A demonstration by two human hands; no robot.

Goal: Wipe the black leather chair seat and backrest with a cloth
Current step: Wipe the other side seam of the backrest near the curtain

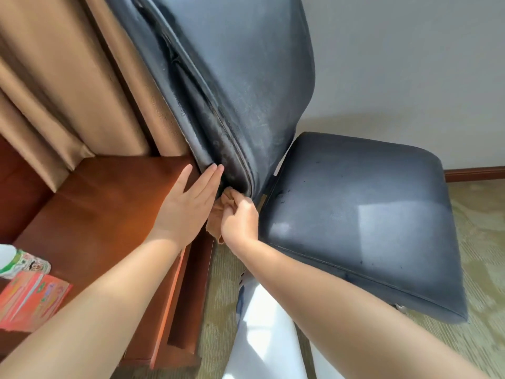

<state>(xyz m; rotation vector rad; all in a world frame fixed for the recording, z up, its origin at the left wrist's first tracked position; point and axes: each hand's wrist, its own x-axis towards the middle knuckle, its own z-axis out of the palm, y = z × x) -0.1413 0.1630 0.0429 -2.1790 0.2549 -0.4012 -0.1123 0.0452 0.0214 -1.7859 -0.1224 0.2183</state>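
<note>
Far left there's a reddish wooden desk [109,203] with a colourful packet [30,299] on it and tan curtains [68,77] hanging behind, none of that matters for the job.

Next over, the left hand [188,203] is flat, fingers straight, fingertips pressed against the lower back edge of the backrest [246,77]. It's holding nothing, just bracing, which looks smart to me, since a chair like this probably tips or turns if you push on one side only.

Right beside it, the right hand [239,217] has its fingers curled round a bunched-up tan cloth [218,214], working it along the bottom edge of the backrest just above the gap to the seat [363,222]. The cloth looks soft and floppy, so gripping it in a wad like that seems the way to go, otherwise it'd just flap around. Part of it hangs loose below the hand.

The leather looks smooth and a bit slick, dusty and smeary all over, padded so it should give under pressure. The seat, out to the right, has dark specks and a sun patch and looks like it still needs a pass. The seams probably hold the most grime.
</note>
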